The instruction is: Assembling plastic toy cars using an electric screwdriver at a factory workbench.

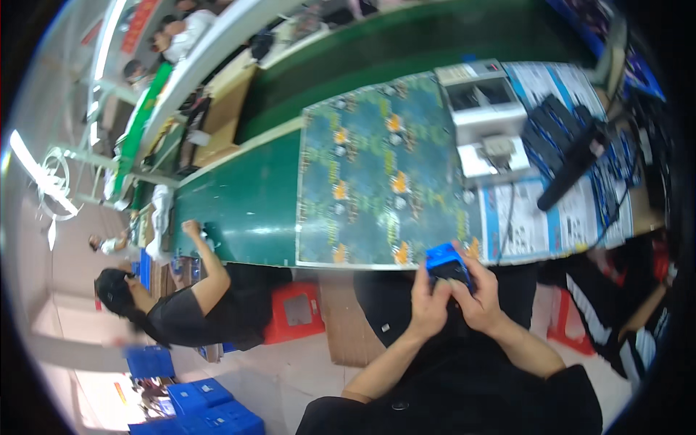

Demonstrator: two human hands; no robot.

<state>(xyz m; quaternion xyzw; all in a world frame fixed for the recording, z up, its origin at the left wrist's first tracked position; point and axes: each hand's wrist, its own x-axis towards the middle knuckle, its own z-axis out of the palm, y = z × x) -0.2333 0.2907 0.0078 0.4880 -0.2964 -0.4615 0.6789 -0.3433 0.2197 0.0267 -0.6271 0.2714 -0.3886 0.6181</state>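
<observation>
Both of my hands are close together in front of my body, by the near edge of the table. Between them is a small boxy blue-and-black object [444, 258], its shiny blue face turned upward. My left hand [428, 308] is closed on its left side, and my right hand [480, 303] wraps round its right side. The two thumbs press together on the dark lower part. What exact kind of object it is I cannot make out. Just beyond my fingers lies a printed green-and-orange sheet [370, 174].
White open boxes [493, 119] stand at the back right. Beside them are a pile of black-and-blue pieces [554, 134], a long black bar [569, 170] and a cable [510, 225]. A co-worker [210, 312] sits at left, near a red stool [308, 326]. Blue bins [210, 409] are lower left.
</observation>
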